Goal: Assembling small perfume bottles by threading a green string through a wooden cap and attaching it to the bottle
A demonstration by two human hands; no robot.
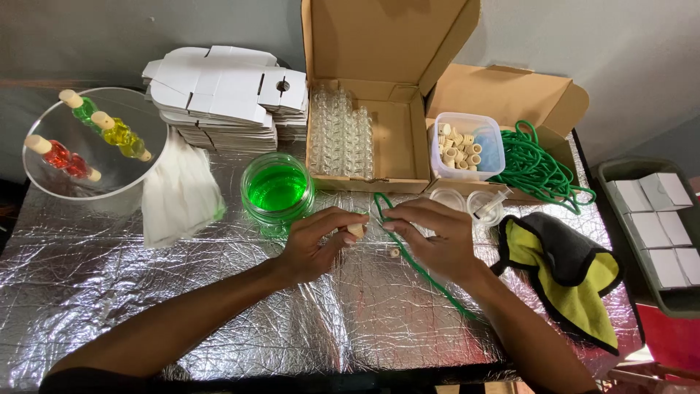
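From the head camera, your left hand (pixel 315 244) pinches a small cork (pixel 356 230) just in front of the jar of green liquid (pixel 277 191). Your right hand (pixel 432 237), right of the jar, has its fingers closed on a green cord (pixel 415 264) beside the cork. A yellow-and-black cloth (pixel 565 273) lies farther right of the jar.

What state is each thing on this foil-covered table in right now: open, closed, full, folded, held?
Glass jar of green liquid: lidless, nearly full.
Brown cardboard box of small glass bottles: lid up.
Clear plastic tub of corks: open.
Green cord: pinched by right hand.
Small cork: held by left hand.
Yellow-and-black cloth: crumpled.
Stack of white carton blanks: flat, unfolded.
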